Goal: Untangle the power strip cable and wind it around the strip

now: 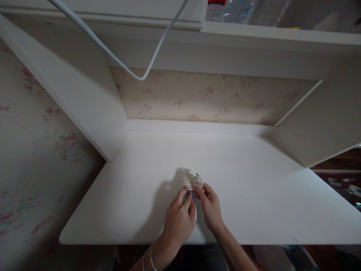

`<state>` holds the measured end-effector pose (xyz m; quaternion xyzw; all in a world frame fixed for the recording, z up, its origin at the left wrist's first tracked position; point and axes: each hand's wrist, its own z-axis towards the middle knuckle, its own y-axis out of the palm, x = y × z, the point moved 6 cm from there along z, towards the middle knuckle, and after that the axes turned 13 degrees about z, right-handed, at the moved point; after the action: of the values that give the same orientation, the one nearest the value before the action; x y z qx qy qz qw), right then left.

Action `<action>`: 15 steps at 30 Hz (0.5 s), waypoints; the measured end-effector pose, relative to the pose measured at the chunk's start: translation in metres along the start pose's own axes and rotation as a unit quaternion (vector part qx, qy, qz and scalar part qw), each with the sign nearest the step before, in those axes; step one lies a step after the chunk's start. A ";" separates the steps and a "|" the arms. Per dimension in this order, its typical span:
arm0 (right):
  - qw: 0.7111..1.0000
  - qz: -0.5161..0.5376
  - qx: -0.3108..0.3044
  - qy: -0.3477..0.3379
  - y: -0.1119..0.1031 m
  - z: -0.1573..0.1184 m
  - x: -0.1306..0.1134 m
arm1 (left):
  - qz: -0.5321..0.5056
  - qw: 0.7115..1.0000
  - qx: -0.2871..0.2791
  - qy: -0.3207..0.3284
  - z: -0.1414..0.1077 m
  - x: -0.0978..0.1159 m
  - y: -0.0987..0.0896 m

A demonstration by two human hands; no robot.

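Both hands meet over the front middle of a white desk, on a small white bundle (189, 180) with close parallel ridges, looking like a coiled cable. At its upper right is a lumpy end with small greyish marks, perhaps a plug; it is too small to be sure. My left hand (179, 218) grips the lower left of the bundle, fingers closed, with a bit of blue showing beneath the fingertips. From the right, my right hand (210, 205) pinches the bundle's right side between thumb and fingers. The bundle's underside is hidden by my hands.
The white desktop (254, 180) runs to a rounded front left corner. White side panels (93, 101) and an overhead shelf (267, 35) with clear plastic items box it in. A white bent rod or cable (141, 77) hangs across the upper left. Floral wallpaper (197, 98) covers the back.
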<state>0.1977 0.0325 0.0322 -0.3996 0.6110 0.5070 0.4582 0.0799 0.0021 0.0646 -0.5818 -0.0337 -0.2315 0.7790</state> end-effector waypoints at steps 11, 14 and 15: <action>0.991 -0.096 0.091 -0.029 -0.014 0.002 0.008 | 0.024 0.999 0.018 0.025 -0.020 0.004 0.018; 0.983 -0.102 0.143 -0.045 -0.018 0.003 0.009 | 0.019 0.999 0.020 0.026 -0.021 0.001 0.020; 0.982 -0.092 0.157 -0.047 -0.019 0.003 0.009 | 0.014 0.999 0.022 0.028 -0.022 0.000 0.022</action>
<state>0.2138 0.0326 0.0183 -0.3527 0.6217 0.3787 0.5879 0.0845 -0.0132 0.0379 -0.5581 -0.0091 -0.2356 0.7956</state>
